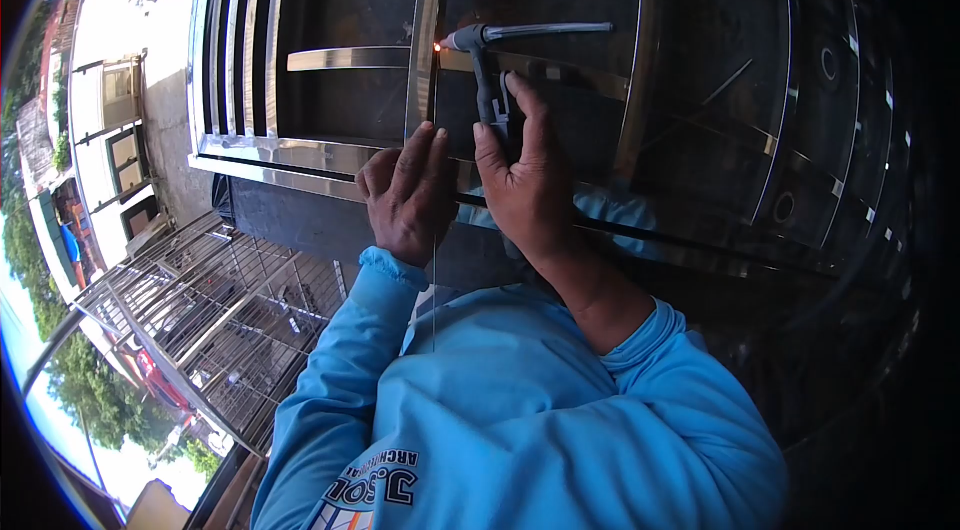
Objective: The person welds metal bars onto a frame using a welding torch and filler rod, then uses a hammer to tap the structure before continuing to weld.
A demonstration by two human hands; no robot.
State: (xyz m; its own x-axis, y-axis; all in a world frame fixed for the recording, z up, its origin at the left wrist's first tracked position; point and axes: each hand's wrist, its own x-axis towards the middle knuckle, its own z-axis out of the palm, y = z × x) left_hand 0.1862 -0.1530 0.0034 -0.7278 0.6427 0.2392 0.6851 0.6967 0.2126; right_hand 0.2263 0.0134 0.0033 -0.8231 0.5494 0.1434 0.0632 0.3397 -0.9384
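Note:
My right hand is closed around a TIG welding torch, thumb and index finger on its handle. The torch's nozzle points left, and a small bright orange glow shows at its tip, against an upright shiny metal bar. Pinched in the fingers of my left hand is a thin filler rod. It runs upward along the bar toward the glow, and its lower end hangs in front of my blue shirt. The left hand rests by the frame's lower rail.
The polished metal frame lies on a dark work surface, with close-set bars at its left. A thin pale stick lies to the right. Below left stands a wire rack. Buildings and trees appear beyond.

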